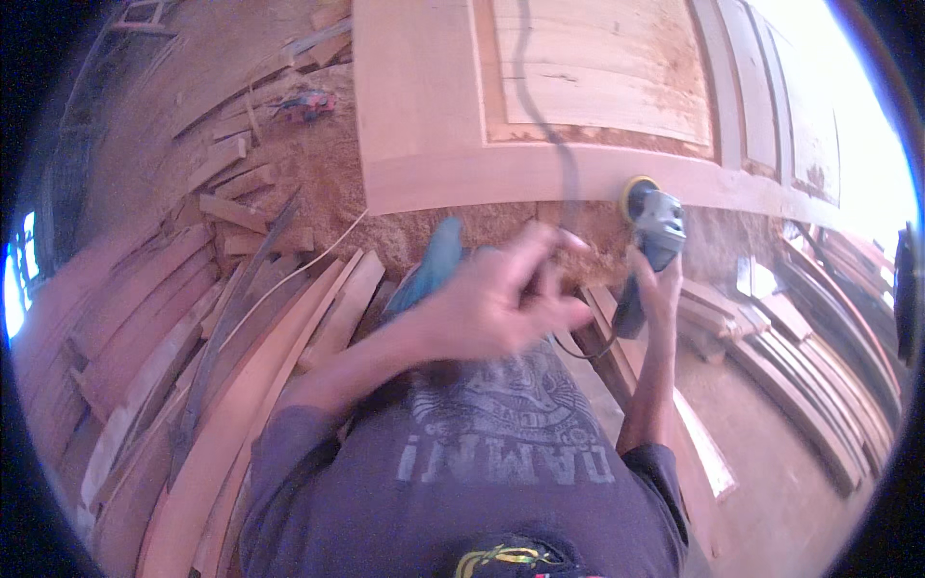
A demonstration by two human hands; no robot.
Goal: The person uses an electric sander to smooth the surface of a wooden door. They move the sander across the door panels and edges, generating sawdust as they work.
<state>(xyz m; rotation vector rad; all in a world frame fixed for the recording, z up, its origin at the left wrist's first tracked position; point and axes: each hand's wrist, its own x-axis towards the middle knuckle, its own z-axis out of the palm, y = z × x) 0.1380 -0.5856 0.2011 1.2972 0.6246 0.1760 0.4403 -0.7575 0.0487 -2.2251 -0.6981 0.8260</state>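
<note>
My right hand (658,289) is wrapped round the body of an angle grinder (663,226), which has a grey head and a yellow-rimmed disc (637,197). The disc is at the near edge rail of a panelled wooden door (462,178); whether it touches the wood I cannot tell. My left hand (511,289) is held out in front of my body, left of the grinder, slightly smeared by motion. Its fingers are apart and hold nothing. A dark cord (588,354) hangs below the grinder's rear end.
Long boards (260,414) are heaped on the left, and stacked timber (800,385) lies on the right. Wood offcuts (236,212) and a red and dark tool (306,104) rest on the dusty ground. A dark line, cable or shadow, crosses the door.
</note>
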